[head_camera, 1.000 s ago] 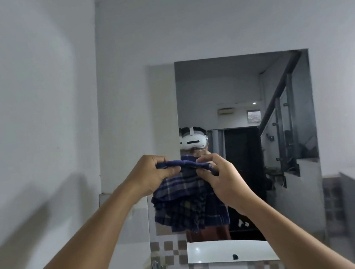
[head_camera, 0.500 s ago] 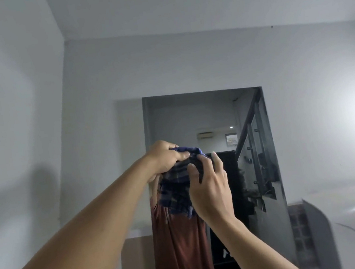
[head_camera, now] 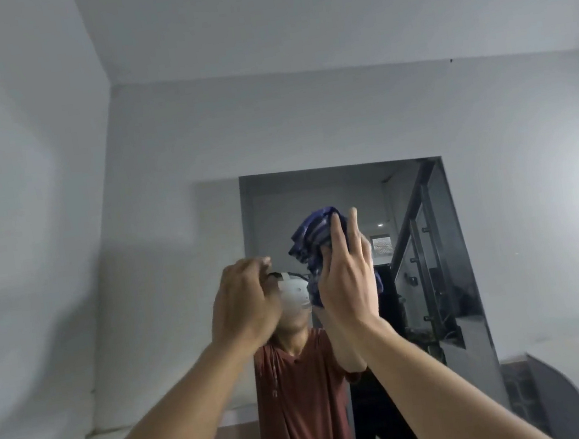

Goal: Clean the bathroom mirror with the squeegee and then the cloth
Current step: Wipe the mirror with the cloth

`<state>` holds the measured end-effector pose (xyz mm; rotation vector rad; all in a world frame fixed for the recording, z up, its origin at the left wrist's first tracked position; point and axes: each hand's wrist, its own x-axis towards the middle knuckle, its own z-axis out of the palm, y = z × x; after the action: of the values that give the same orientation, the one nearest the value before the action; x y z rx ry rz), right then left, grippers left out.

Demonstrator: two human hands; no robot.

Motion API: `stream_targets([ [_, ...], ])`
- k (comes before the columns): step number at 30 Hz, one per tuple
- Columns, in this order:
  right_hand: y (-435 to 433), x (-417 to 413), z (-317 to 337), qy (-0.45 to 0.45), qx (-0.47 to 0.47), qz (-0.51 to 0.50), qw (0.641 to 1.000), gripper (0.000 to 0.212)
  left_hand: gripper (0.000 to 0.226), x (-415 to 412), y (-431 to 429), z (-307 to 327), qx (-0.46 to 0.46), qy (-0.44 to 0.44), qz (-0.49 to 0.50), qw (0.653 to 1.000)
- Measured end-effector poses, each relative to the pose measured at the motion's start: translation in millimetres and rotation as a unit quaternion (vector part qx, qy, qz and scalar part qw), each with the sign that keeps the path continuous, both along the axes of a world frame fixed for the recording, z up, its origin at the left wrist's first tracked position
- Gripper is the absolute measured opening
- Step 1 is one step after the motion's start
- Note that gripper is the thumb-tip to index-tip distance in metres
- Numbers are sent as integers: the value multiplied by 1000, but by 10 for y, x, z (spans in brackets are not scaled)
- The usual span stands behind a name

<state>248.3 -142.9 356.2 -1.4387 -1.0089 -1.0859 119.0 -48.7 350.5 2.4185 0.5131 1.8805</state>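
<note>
Room: pale grey walls and ceiling meeting in a corner up on the left; a white curved fixture (head_camera: pixel 578 376) sits low on the right.
Mirror: the mirror (head_camera: pixel 343 189) is a tall pane set in the far wall, reflecting a dark stair railing (head_camera: pixel 418 223) and a person in a rust-red shirt (head_camera: pixel 299 404).
Cloth: the blue plaid cloth (head_camera: pixel 311 238) is bunched up high against the glass, in the upper middle part of the pane.
Right hand: the right hand (head_camera: pixel 347 282) is raised flat with its back to me, fingers (head_camera: pixel 337 238) long and nearly straight, lying over the cloth and pinning it to the mirror; the bunched top of the cloth pokes out above and to the left of the fingertips, and a darker fold shows past the hand's right edge.
Left hand: the left hand (head_camera: pixel 242 304) is just beside it, lower and to the left, curled into a loose fist; no cloth shows in it.
Gap: the two hands sit close together without touching.
Arms: both bare forearms reach up from the bottom edge.
</note>
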Motion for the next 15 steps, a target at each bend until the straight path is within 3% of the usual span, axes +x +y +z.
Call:
stream_targets([
  [2,101,61,222,-37,0,-30,999,62,45,26,142,-271,117,36,51,991],
  [4,217,94,434,-69,-11,-62,996,68,66,118,262,-492,164,89,85,979],
  [7,381,89,648,-95,-13,-56,994,60,89,274,363,-681,179,136,105,969],
  [11,570,123,746,-177,-25,-72,981,34,96,387,425,-812,208,155,123,958],
  [15,613,128,770,-239,-135,-96,957,59,98,419,475,-851,215,150,120,957],
])
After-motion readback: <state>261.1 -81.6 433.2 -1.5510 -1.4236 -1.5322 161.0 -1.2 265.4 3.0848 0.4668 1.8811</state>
